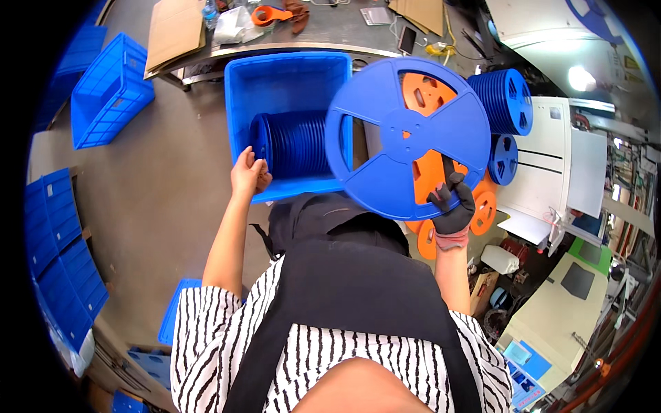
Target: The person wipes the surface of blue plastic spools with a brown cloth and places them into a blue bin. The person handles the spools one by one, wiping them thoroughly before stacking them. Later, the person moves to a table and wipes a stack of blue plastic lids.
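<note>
A large blue plastic reel [377,134] with wide cutouts is held up on the right. My right hand [454,206], in a dark glove with a pink cuff, grips its lower right rim, fingers at a cutout. Orange reels [428,93] show through the openings behind it. In front of me is a blue bin [289,58], where a row of dark blue reels [299,144] stands on edge, packed together. My bare left hand [250,173] is by the bin's left side, near the row's end, its fingers curled in with nothing visible between them.
A workbench [330,34] beyond the bin carries cardboard [175,34], orange tape [270,15] and a phone [407,40]. Stacked blue reels [501,102] stand at right, beside a white cabinet [551,131]. Blue crates [113,89] sit on the floor at left.
</note>
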`<state>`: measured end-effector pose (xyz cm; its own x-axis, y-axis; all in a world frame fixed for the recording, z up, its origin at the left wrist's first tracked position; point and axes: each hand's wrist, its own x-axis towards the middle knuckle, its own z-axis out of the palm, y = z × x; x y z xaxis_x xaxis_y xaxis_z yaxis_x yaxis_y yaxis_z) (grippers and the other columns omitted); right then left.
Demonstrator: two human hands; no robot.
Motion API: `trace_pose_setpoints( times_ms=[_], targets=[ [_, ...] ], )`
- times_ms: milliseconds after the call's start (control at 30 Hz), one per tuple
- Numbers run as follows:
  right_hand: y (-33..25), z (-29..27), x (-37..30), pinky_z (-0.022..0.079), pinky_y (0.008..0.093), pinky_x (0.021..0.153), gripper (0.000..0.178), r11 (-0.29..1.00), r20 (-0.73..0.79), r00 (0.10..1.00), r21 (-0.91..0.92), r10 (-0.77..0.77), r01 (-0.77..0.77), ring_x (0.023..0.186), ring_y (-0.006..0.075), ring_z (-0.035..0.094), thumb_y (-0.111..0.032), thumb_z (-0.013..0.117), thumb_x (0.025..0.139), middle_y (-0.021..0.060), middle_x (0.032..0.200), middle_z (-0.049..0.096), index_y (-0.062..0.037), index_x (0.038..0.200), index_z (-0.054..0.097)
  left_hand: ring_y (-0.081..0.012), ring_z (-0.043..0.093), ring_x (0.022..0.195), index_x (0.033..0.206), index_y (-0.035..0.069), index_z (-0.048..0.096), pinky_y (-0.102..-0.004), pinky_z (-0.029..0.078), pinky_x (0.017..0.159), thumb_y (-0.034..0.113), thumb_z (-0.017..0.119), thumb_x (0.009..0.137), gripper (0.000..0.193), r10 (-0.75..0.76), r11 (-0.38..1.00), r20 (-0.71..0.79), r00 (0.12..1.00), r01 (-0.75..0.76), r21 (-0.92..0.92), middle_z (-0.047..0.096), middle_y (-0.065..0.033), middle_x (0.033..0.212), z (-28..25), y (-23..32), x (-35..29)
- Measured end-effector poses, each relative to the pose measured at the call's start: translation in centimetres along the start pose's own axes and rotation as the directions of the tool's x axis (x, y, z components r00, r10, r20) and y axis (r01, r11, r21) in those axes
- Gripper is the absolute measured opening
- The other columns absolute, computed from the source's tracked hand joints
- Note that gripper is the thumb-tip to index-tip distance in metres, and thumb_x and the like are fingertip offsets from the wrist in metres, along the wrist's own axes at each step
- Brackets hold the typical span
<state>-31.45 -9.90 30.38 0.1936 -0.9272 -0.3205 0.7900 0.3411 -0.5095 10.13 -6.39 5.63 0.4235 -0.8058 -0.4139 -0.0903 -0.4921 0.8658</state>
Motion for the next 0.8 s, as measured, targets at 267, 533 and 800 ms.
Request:
trace_pose_setpoints(
  times_ms=[267, 533, 800],
  targets=[
    [0.9, 1.2, 0.6, 0.033, 0.0235, 0.05, 0.022, 0.979, 0.183, 0.983, 0.202, -0.011, -0.026, 0.048, 0.0085, 0.04, -0.011, 0.048, 0.09, 0.01, 0.157, 0.024, 0.0004, 0.104, 0.061, -0.0287, 0.055, 0.117, 0.133, 0.0, 0.04, -0.0398, 0.044, 0.101, 0.008, 0.059, 0.092, 0.046, -0.109, 0.455, 0.273, 0.956, 0.292, -0.841, 0.055, -0.0168, 0.123, -3.6, 8.6, -1.4],
    [1.6, 2.9, 1.3, 0.034, 0.0233, 0.051, 0.02, 0.979, 0.098, 0.995, 0.2, 0.019, -0.038, 0.049, 0.0071, 0.038, -0.011, 0.048, 0.09, 0.0114, 0.155, 0.028, 0.0025, 0.1, 0.06, -0.0254, 0.046, 0.127, 0.134, 0.002, 0.042, -0.039, 0.035, 0.108, 0.007, 0.049, 0.095, 0.041, 0.46, 0.755, -0.047, 0.887, -0.418, -0.505, 0.048, -0.016, 0.136, -2.7, 18.3, -7.2],
    [1.2, 3.5, 1.7, 0.035, 0.0232, 0.051, 0.018, 0.991, 0.13, 0.987, 0.077, 0.096, -0.106, 0.052, 0.0081, 0.043, -0.015, 0.049, 0.094, 0.0134, 0.137, 0.04, 0.0003, 0.1, 0.057, -0.0234, 0.061, 0.094, 0.126, 0.003, 0.053, -0.03, 0.05, 0.077, -0.012, 0.056, 0.083, 0.045, 0.824, 0.516, 0.302, 0.48, -0.855, -0.048, 0.062, -0.0126, 0.108, -1.2, 21.1, -9.6]
  ],
)
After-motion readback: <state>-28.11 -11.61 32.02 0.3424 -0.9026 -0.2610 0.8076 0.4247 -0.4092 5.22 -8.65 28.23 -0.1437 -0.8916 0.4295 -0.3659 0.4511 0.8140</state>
